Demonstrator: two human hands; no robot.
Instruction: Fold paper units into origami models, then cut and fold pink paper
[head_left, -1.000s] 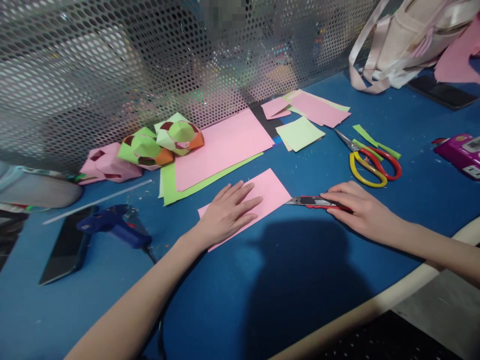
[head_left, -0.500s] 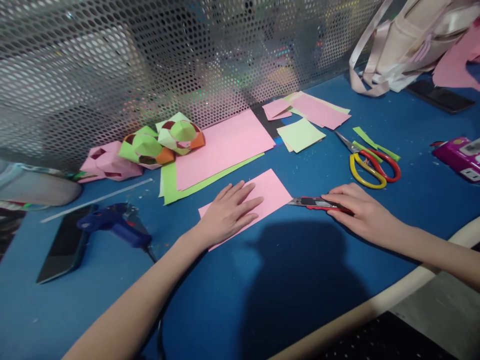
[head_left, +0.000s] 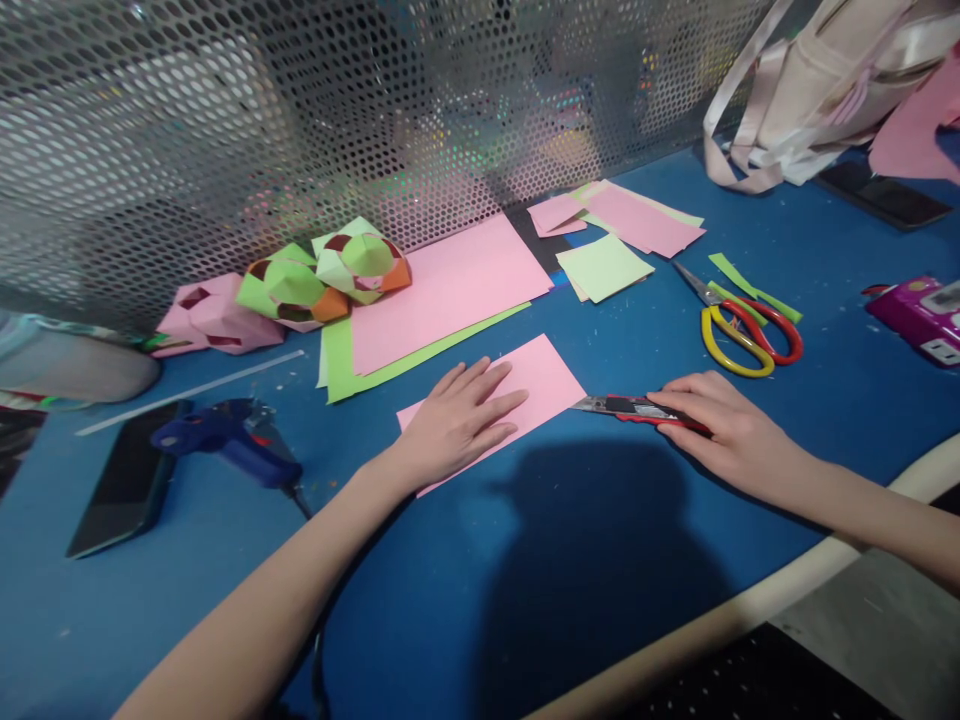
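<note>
A pink paper rectangle [head_left: 546,372] lies at the middle of the blue table [head_left: 405,610]. My left hand [head_left: 461,415] rests flat on it with the fingers spread. My right hand [head_left: 720,425] grips a utility knife [head_left: 634,408] with a red and black body. The knife's blade points left and meets the paper at its right corner. Behind my left hand are a larger pink sheet [head_left: 450,295] and a green sheet [head_left: 390,375] under it.
Scissors [head_left: 739,325] with red and yellow handles lie behind my right hand, by green paper strips [head_left: 735,275]. Cut paper pieces [head_left: 606,268] lie farther back. At left are a blue glue gun [head_left: 229,440], a phone [head_left: 127,480] and folded paper shapes [head_left: 292,285]. A perforated metal panel [head_left: 420,110] stands behind.
The knife's blade tip has shifted slightly left along the paper's right corner. My left hand stays in place on the paper. The view has moved a little.
</note>
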